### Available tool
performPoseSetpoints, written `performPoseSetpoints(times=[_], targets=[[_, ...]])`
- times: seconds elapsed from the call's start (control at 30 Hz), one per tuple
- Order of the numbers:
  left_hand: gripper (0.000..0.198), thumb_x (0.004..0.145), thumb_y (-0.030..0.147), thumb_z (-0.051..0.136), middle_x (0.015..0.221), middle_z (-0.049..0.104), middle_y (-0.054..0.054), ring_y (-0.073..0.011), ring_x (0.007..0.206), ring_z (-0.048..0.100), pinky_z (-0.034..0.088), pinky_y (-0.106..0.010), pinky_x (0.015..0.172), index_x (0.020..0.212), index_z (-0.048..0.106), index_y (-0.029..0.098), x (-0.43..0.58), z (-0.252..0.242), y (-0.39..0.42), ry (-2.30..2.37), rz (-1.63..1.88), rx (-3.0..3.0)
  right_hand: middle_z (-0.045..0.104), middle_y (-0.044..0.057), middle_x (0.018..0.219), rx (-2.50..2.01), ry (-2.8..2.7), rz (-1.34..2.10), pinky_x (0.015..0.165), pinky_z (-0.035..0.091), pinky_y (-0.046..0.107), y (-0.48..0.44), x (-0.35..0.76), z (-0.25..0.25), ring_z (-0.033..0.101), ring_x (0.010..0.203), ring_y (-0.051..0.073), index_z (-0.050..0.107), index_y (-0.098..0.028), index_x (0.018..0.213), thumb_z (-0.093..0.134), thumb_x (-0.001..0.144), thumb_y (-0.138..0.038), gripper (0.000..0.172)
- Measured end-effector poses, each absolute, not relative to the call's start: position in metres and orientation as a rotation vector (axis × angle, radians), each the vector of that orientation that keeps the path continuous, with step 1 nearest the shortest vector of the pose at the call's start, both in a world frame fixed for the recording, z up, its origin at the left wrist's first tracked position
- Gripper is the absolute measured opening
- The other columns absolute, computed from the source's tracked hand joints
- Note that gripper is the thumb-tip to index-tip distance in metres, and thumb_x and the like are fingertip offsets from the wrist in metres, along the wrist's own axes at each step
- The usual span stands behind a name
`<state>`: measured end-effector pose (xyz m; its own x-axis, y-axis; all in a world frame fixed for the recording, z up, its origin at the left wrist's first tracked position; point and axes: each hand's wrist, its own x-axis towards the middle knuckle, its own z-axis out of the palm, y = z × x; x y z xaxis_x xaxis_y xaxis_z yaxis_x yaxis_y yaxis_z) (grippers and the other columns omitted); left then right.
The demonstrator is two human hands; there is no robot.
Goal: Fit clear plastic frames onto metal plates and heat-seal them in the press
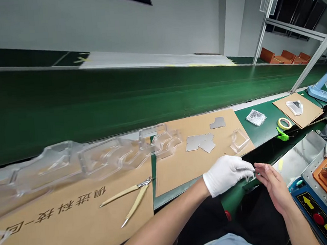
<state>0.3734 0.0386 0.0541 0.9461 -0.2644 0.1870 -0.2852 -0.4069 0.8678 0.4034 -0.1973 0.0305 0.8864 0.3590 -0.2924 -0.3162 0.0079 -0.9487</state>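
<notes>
We are seeing a green bench [268, 109] carrying a left cardboard sheet [83, 223], a right cardboard sheet [170, 174], a wrapped packet [256, 117], a yellow tape roll [285, 128] and smaller cardboard [305, 119]. Clear moulded pieces [98, 159] are spanning both big sheets; cutters [138, 201] are lying on the left one, grey plates [195, 142] and a lone clear piece [239, 141] on the right.

Cardboard [76, 235] reads 科技; machine panel [312, 213], yellow arrows [308, 202].

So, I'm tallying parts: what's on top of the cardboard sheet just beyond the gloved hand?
On the cardboard sheet lie grey plates, a clear plastic piece and, toward its left edge, more clear pieces. Anything beneath the opaque plates is hidden.
</notes>
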Motion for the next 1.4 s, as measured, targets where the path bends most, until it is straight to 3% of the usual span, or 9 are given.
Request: performPoseSetpoints(times=[0.17, 0.33, 0.4, 0.57, 0.67, 0.87, 1.03, 1.2, 1.4], targets=[[0.027, 0.102, 0.045, 0.066, 0.099, 0.083, -0.003, -0.0206, 0.088, 0.076, 0.056, -0.028, 0.085, 0.105, 0.088, 0.028, 0.367, 0.079, 0.039, -0.472, -0.085, 1.848, 0.080, 0.011, 0.112, -1.126, 0.052, 0.905, 0.098, 0.060, 0.049, -0.192, 0.398, 0.017, 0.078, 0.103, 0.029, 0.075, -0.022, 0.124, 0.070, 0.089, -0.079, 0.067], [0.022, 0.099, 0.039, 0.068, 0.100, 0.082, -0.004, -0.0207, 0.091, 0.075, 0.057, -0.031, 0.089, 0.099, 0.086, 0.026, 0.349, 0.073, 0.042, -0.290, -0.108, 1.850, 0.081, 0.004, 0.097, -1.119, 0.019, 0.744, 0.084, 0.061, 0.033, -0.189, 0.400, 0.028, 0.077, 0.084, 0.017, 0.077, -0.021, 0.112, 0.096, 0.080, -0.046, 0.044], [0.019, 0.096, 0.033, 0.068, 0.102, 0.082, -0.006, -0.0216, 0.091, 0.074, 0.058, -0.034, 0.089, 0.099, 0.083, 0.023, 0.342, 0.063, 0.044, -0.147, -0.133, 1.770, 0.081, 0.004, 0.093, -1.168, 0.008, 0.691, 0.080, 0.061, 0.033, -0.189, 0.404, 0.034, 0.075, 0.079, 0.017, 0.078, -0.021, 0.107, 0.098, 0.077, -0.042, 0.042], [0.046, 0.088, 0.027, 0.071, 0.118, 0.079, -0.015, -0.0278, 0.106, 0.075, 0.061, -0.040, 0.088, 0.134, 0.070, 0.017, 0.330, 0.043, 0.044, 0.002, -0.158, 1.370, 0.083, 0.007, 0.096, -1.274, -0.034, 0.630, 0.079, 0.063, 0.034, -0.185, 0.412, 0.045, 0.076, 0.079, 0.018, 0.079, -0.019, 0.103, 0.097, 0.077, -0.048, 0.042], [0.054, 0.089, 0.033, 0.078, 0.123, 0.077, -0.015, -0.0279, 0.109, 0.075, 0.061, -0.038, 0.087, 0.140, 0.066, 0.020, 0.330, 0.039, 0.040, 0.083, -0.139, 1.332, 0.083, 0.008, 0.100, -1.288, -0.054, 0.623, 0.079, 0.064, 0.034, -0.181, 0.415, 0.047, 0.077, 0.081, 0.018, 0.079, -0.019, 0.104, 0.095, 0.079, -0.049, 0.042], [0.045, 0.084, 0.036, 0.082, 0.087, 0.079, -0.007, -0.0206, 0.077, 0.074, 0.053, -0.028, 0.061, 0.122, 0.072, 0.014, 0.346, 0.042, 0.029, 0.380, -0.019, 1.386, 0.084, 0.009, 0.100, -1.358, -0.089, 0.560, 0.083, 0.065, 0.038, -0.176, 0.428, 0.047, 0.079, 0.085, 0.021, 0.080, -0.020, 0.102, 0.093, 0.080, -0.055, 0.043], [0.036, 0.081, 0.032, 0.082, 0.087, 0.081, -0.007, -0.0215, 0.079, 0.077, 0.053, -0.027, 0.060, 0.112, 0.076, 0.015, 0.356, 0.045, 0.032, 0.461, -0.023, 1.401, 0.082, 0.007, 0.097, -1.557, -0.197, 0.423, 0.091, 0.061, 0.040, -0.176, 0.443, 0.042, 0.076, 0.094, 0.024, 0.081, -0.022, 0.096, 0.091, 0.081, -0.057, 0.039], [0.026, 0.082, 0.032, 0.081, 0.087, 0.082, -0.007, -0.0218, 0.080, 0.077, 0.054, -0.028, 0.060, 0.102, 0.078, 0.016, 0.362, 0.039, 0.039, 0.478, -0.055, 1.448, 0.078, 0.005, 0.088, -1.651, -0.267, 0.396, 0.079, 0.059, 0.034, -0.176, 0.455, 0.040, 0.072, 0.085, 0.020, 0.081, -0.023, 0.096, 0.087, 0.086, -0.055, 0.034], [0.024, 0.084, 0.032, 0.079, 0.076, 0.078, -0.003, -0.0185, 0.070, 0.074, 0.055, -0.026, 0.060, 0.104, 0.078, 0.018, 0.375, 0.032, 0.048, 0.407, -0.111, 1.461, 0.073, 0.002, 0.081, -1.679, -0.313, 0.395, 0.067, 0.056, 0.030, -0.177, 0.464, 0.042, 0.066, 0.070, 0.016, 0.081, -0.023, 0.099, 0.085, 0.089, -0.054, 0.033]])
